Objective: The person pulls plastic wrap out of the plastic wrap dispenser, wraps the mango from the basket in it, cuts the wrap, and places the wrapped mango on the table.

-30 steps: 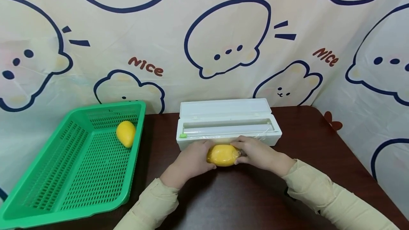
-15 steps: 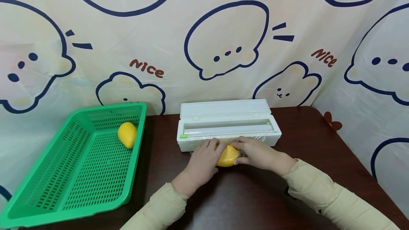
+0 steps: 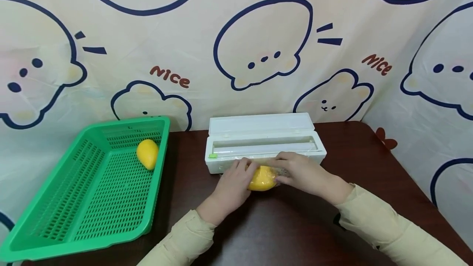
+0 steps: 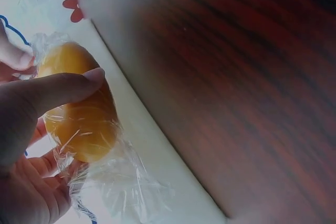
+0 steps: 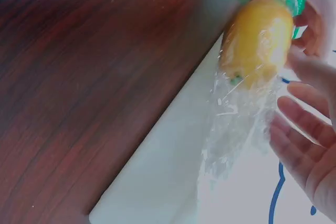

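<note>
A yellow mango [image 3: 262,178], partly covered in clear plastic wrap [image 5: 231,124], is held close against the front of the white cling film box [image 3: 265,147]. My left hand [image 3: 233,184] grips its left part; in the left wrist view the thumb [image 4: 68,90] crosses over the fruit while the other fingers stay mostly behind it. At the opposite end is my right hand [image 3: 304,171], its thumb near the fruit. The right wrist view has that hand's fingers [image 5: 304,124] loosely extended beside the wrap. Loose film trails from both ends of the mango.
On the left stands a green plastic basket [image 3: 153,200] with another mango [image 3: 147,154] inside. The box lid [image 3: 260,124] is raised, and a film roll [image 3: 264,148] lies in it. A patterned curtain [image 3: 199,52] hangs behind the dark wood table [image 3: 288,233].
My left hand has shifted from the mango's left end to over its left part. The right hand has moved slightly right and up, and its fingers have loosened at the wrapped end.
</note>
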Demonstrator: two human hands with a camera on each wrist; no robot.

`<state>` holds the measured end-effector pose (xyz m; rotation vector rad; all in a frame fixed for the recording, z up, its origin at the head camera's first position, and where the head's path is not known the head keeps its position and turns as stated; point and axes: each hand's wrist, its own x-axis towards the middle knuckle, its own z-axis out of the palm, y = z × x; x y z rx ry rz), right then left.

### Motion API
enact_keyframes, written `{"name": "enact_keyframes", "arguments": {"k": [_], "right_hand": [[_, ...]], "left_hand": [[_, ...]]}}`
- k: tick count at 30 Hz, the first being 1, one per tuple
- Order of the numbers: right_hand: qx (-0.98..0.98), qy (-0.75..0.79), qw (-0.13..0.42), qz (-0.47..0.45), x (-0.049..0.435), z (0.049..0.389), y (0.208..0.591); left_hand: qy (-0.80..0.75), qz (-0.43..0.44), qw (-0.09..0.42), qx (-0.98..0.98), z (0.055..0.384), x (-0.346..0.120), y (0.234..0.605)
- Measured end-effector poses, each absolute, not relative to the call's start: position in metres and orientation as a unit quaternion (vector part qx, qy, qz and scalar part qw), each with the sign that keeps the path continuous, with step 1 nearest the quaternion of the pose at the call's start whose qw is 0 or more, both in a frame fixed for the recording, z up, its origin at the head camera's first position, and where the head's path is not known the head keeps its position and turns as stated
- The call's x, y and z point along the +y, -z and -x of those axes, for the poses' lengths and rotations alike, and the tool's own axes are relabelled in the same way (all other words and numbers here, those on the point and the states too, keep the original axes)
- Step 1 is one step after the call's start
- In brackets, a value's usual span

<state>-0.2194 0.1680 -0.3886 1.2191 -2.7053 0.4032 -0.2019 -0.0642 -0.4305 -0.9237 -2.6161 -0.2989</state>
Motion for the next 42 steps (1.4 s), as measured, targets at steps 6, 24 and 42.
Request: {"name": "enact_keyframes", "arguments": {"k": [6, 24, 42], "right_hand": [[-0.907, -0.154, 0.059, -0.388, 0.168, 0.221, 0.386], [-0.888, -0.142, 0.124, -0.42, 0.178, 0.221, 0.394], [-0.895, -0.095, 0.118, -0.419, 0.156, 0.221, 0.416]], "left_hand": [[0.127, 0.321, 0.168, -0.923, 0.202, -0.067, 0.431], [0.161, 0.325, 0.134, -0.922, 0.202, -0.066, 0.423], [0.206, 0.31, 0.107, -0.922, 0.203, -0.07, 0.419]]}}
